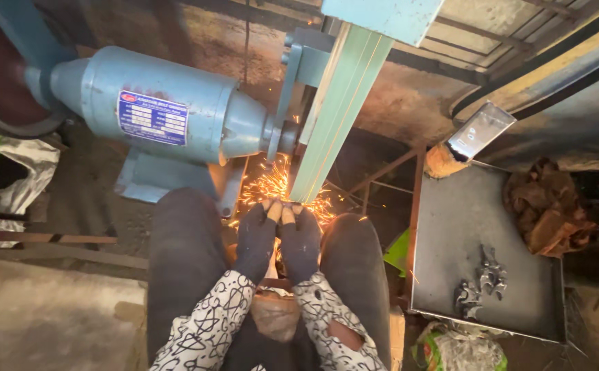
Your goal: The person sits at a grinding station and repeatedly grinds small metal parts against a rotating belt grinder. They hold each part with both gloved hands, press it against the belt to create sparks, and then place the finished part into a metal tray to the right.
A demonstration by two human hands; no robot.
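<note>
Both gloved hands met at the foot of the belt (pixel 337 117), the left hand (pixel 257 240) and right hand (pixel 301 242) side by side, fingertips pinched together on something too small to make out. Sparks (pixel 272 185) sprayed out around the fingertips (orange, mostly to the left). The blue motor (pixel 169 110) sat to the left, behind the knees. To the right stood a metal tray (pixel 464 220) with small metal parts (pixel 481 282) lying in it, well apart from the hands.
</note>
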